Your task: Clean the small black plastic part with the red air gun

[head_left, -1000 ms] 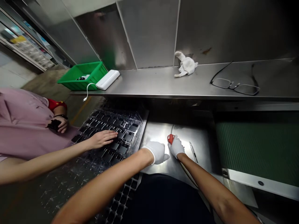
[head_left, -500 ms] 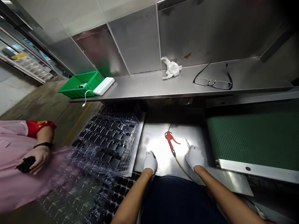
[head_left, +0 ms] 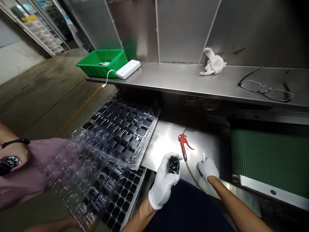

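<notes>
The left hand (head_left: 163, 182) is curled round a small black part (head_left: 174, 165), thumb on the near side and fingers bent over the far one, its hollowed face turned up to the camera above the bench's front edge. The right hand (head_left: 209, 168) is closed on a slim metal tool (head_left: 204, 156), whose tip pokes out past the fingers (most of it is hidden by the glove, so I can't tell whether it is lifted). Between and beyond the hands a red air gun (head_left: 183, 143) lies on the metal bench (head_left: 166, 133), its hose (head_left: 193, 175) running back toward the person between the two hands. Clear plastic trays (head_left: 138, 158) of dark pieces crowd the left side, overlapping a dark tray with square pockets (head_left: 126, 189); a green conveyor belt (head_left: 267, 154) borders the right. Along the shelf (head_left: 173, 74) sit a green bin (head_left: 96, 71), a white box (head_left: 127, 69), a crumpled white cloth (head_left: 214, 63) and glasses (head_left: 263, 91). At far left a co-worker's hand (head_left: 21, 153) holds a dark part (head_left: 9, 165). Half a second ago the left hand was lower, close over the bench; a second ago the right hand was on the air gun, and another person's hand lay on the trays.
</notes>
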A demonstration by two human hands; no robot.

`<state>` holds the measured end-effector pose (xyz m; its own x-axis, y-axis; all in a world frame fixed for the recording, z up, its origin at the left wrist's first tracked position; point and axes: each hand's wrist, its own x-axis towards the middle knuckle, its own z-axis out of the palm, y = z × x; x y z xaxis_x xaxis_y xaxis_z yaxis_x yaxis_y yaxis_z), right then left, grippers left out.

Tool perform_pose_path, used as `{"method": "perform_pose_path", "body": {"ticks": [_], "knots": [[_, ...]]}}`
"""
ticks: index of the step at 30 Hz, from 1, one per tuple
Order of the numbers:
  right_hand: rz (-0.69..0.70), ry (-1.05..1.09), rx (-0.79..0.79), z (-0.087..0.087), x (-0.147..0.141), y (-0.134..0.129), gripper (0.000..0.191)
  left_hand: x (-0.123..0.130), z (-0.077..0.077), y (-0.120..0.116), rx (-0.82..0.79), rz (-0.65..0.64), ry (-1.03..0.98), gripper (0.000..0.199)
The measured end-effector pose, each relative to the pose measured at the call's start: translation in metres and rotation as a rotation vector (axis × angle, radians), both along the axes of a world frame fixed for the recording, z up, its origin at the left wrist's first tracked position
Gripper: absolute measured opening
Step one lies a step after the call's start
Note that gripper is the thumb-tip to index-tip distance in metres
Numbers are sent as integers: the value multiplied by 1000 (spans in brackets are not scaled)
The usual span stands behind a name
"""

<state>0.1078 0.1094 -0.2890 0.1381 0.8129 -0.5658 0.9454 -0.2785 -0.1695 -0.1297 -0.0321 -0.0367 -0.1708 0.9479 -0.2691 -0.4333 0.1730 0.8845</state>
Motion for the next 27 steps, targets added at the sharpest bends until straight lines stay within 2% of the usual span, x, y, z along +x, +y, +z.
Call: {"method": "perform_pose_path", "body": {"ticks": [4,8,13,27], "knots": [[2,-36,-17,1,0,0,33,-7,10,-7,40,23,-1,50],[-11,-50,-40,-1,2,-1,32,-11,20,-11,44,47,141,46],[8,-20,-46,-7,7,-5,32,-10,30,-12,-33,62,333,44],[-19,39,-9,-10,11,-18,34,-8,43,3,-32,-51,281,40]]}}
